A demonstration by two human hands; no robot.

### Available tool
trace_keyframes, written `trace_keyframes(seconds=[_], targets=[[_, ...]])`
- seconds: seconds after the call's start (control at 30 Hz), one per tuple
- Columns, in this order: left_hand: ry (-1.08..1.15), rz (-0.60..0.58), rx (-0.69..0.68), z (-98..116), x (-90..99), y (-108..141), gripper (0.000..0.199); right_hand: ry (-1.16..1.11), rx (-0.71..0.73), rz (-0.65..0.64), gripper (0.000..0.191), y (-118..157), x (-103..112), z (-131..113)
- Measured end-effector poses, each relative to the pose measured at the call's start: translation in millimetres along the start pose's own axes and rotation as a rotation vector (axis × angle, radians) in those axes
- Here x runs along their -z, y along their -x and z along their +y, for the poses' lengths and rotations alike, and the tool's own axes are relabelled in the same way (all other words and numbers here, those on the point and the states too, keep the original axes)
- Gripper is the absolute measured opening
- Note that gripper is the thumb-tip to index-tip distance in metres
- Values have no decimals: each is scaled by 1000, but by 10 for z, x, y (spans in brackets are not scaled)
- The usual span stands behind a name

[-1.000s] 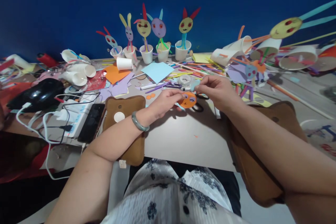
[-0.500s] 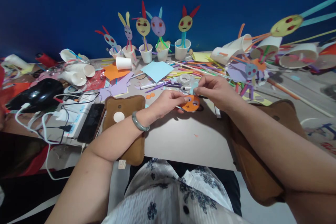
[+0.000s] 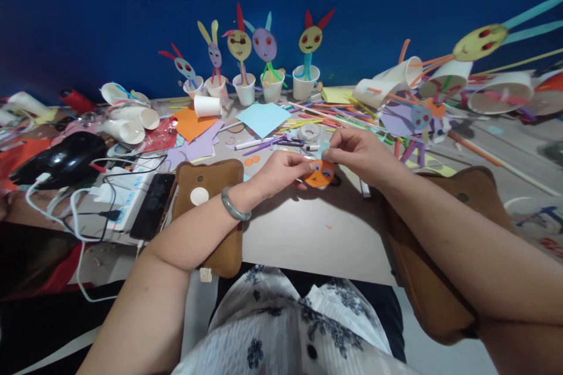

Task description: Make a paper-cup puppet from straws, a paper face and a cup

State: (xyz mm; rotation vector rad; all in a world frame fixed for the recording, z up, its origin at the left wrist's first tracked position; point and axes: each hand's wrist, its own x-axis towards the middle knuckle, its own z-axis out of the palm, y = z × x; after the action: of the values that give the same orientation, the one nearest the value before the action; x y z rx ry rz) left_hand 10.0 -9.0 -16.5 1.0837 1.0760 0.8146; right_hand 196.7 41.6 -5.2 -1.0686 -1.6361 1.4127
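Observation:
Between thumb and fingers my left hand [image 3: 288, 170] pinches an orange paper face [image 3: 319, 176], a round disc with drawn eyes and a small mouth. My right hand [image 3: 352, 149] is closed at the upper edge of the disc, holding a light blue paper strip [image 3: 323, 148] that rises like an ear. The strip's lower end meets the disc's top; whether it is stuck there I cannot tell. Below both hands lies the pale tabletop [image 3: 299, 234]. Two small orange paper circles [image 3: 251, 160] rest left of my left hand.
Paper cups with rabbit-faced figures [image 3: 305, 82] line the back wall. Pens, pipe cleaners and a tape roll [image 3: 308, 132] lie behind my hands. Brown cushions [image 3: 209, 234] sit under my forearms. At left are a phone [image 3: 153, 205], a power strip [image 3: 132, 199] and cables.
My right hand has shifted slightly left and down with the light blue strip, closer to the orange disc. My left hand stays almost still on the disc.

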Motion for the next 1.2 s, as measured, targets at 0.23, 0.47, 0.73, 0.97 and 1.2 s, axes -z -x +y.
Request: trace_keyframes(seconds=[0.23,0.47,0.73,0.97,1.2], targets=[[-8,17,17,34,-20,17,17,-53,-9,-25,30,3,-4,-1],[-9,57,34,75,-56,35,12,-51,-33,-29,37,12,-15,-6],[-28,84,63,105,-79,55,16,-54,-58,-38,41,6,-13,-2],[-74,97,60,117,-74,66,18,-52,-28,-49,42,-5,7,44],[-92,113,9,64,-63,37,18,-59,-11,-44,42,-14,-3,84]])
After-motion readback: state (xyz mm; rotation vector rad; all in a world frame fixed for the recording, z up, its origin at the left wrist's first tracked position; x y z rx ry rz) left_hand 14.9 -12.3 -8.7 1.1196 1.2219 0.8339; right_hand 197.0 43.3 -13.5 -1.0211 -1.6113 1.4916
